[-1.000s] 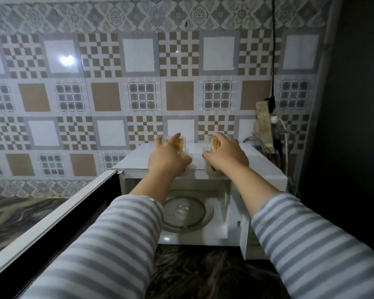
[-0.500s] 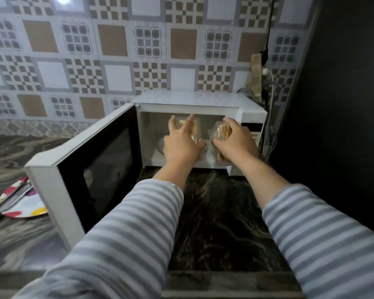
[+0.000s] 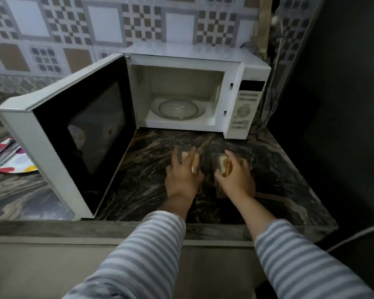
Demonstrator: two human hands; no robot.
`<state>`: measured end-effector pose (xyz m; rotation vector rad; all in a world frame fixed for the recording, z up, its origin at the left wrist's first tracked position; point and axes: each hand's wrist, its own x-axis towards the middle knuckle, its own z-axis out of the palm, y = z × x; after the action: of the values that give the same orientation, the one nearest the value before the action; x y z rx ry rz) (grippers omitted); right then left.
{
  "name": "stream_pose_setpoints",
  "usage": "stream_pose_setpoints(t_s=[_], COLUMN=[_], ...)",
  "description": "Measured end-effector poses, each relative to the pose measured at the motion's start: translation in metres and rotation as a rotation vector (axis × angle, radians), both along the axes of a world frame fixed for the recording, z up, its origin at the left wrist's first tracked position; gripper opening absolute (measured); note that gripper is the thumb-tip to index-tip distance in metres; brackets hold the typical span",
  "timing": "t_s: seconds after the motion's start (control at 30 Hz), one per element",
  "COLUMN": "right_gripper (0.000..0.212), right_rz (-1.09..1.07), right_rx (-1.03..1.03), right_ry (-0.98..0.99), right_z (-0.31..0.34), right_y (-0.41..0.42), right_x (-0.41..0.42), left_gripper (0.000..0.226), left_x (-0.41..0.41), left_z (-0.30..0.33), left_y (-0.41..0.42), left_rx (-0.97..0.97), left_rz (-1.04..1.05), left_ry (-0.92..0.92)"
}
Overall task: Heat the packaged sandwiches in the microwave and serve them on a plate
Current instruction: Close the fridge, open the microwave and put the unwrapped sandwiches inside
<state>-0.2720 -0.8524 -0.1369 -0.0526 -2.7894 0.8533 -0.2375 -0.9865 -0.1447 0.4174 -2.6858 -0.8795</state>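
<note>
Two sandwiches in clear plastic packs sit low over the dark marbled counter in front of the microwave (image 3: 242, 67). My left hand (image 3: 183, 175) holds the left sandwich pack (image 3: 193, 158); its fingers lie over the top. My right hand (image 3: 235, 178) grips the right sandwich pack (image 3: 221, 165), where yellow filling shows. The microwave stands at the back with its door (image 3: 78, 134) swung wide open to the left. Its glass turntable (image 3: 178, 108) is bare. A colourful spotted plate (image 3: 20, 162) lies at the far left, partly hidden behind the door.
The counter's front edge (image 3: 138, 229) runs across just below my hands. A dark wall (image 3: 333, 104) closes in the right side. Cables (image 3: 274, 61) hang behind the microwave's right corner. Utensils (image 3: 0, 154) lie on the plate.
Both hands have brought the sandwich packs down from the microwave's top, past its opening, to the counter in front. The view has tilted downward.
</note>
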Motion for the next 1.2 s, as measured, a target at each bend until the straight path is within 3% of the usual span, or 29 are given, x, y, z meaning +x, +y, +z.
stream_pose_setpoints(t_s=[0.17, 0.4, 0.5, 0.57, 0.63, 0.8, 0.9, 1.0, 1.2], right_gripper=[0.066, 0.067, 0.067, 0.051, 0.034, 0.022, 0.023, 0.011, 0.009], right_rz=[0.011, 0.061, 0.062, 0.2, 0.402, 0.742, 0.749, 0.72, 0.696], right_rx=[-0.016, 0.063, 0.241, 0.21, 0.131, 0.016, 0.008, 0.017, 0.055], right_ry=[0.041, -0.018, 0.177, 0.422, 0.547, 0.446, 0.448, 0.448, 0.487], right_z=[-0.016, -0.015, -0.017, -0.019, -0.024, -0.044, -0.047, -0.05, -0.048], right_y=[0.012, 0.021, 0.017, 0.011, 0.001, -0.017, -0.02, -0.021, -0.021], right_x=[-0.021, -0.047, -0.038, -0.025, -0.009, 0.021, 0.02, 0.019, 0.022], left_gripper=[0.07, 0.069, 0.066, 0.062, 0.065, 0.078, 0.089, 0.094, 0.096], left_x=[-0.014, -0.025, -0.022, -0.017, -0.009, 0.013, 0.019, 0.018, 0.016], left_z=[-0.02, -0.016, -0.014, -0.015, -0.017, -0.032, -0.04, -0.043, -0.043], left_y=[0.0, -0.001, -0.008, -0.02, -0.035, -0.067, -0.073, -0.071, -0.067], left_rx=[-0.073, -0.074, -0.046, 0.044, 0.085, 0.069, -0.02, -0.086, -0.231], left_rz=[0.012, 0.012, -0.022, -0.095, -0.2, -0.387, -0.384, -0.356, -0.335], left_ry=[0.119, 0.075, 0.073, 0.103, 0.143, 0.154, 0.084, 0.039, -0.052])
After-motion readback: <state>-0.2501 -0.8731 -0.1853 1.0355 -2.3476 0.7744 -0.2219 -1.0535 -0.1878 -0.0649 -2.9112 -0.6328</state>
